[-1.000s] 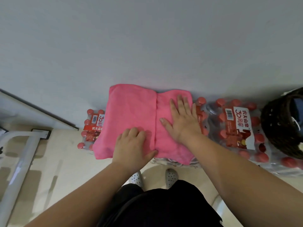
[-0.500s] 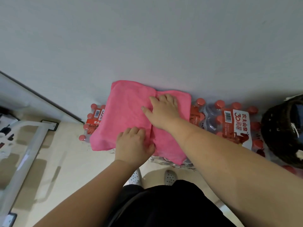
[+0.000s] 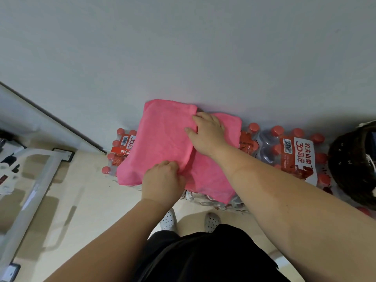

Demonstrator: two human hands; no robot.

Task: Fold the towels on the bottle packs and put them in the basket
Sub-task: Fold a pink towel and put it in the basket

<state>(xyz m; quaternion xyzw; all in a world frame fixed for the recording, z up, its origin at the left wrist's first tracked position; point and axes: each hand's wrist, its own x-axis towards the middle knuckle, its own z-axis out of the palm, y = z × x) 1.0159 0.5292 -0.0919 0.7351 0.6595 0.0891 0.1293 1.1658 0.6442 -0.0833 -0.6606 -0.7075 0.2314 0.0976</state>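
A pink towel [image 3: 162, 139] lies partly folded over shrink-wrapped packs of red-capped bottles [image 3: 293, 151] set against a grey wall. One layer's edge runs down the towel's middle. My left hand [image 3: 162, 182] grips that edge at the near side, fingers curled into the cloth. My right hand [image 3: 207, 133] grips the same edge at the far side, close to the wall. A dark woven basket [image 3: 350, 165] stands at the right end of the packs, partly cut off by the frame.
A white metal frame [image 3: 30, 180] stands on the beige floor at the left. A door or panel edge [image 3: 50, 119] slants along the wall at the left. My feet in spotted shoes [image 3: 168, 218] are right before the packs.
My right hand slid from lying flat on the towel's right half to the middle edge and curled onto it. My left hand stays at the near edge, fingers now dug into the cloth.
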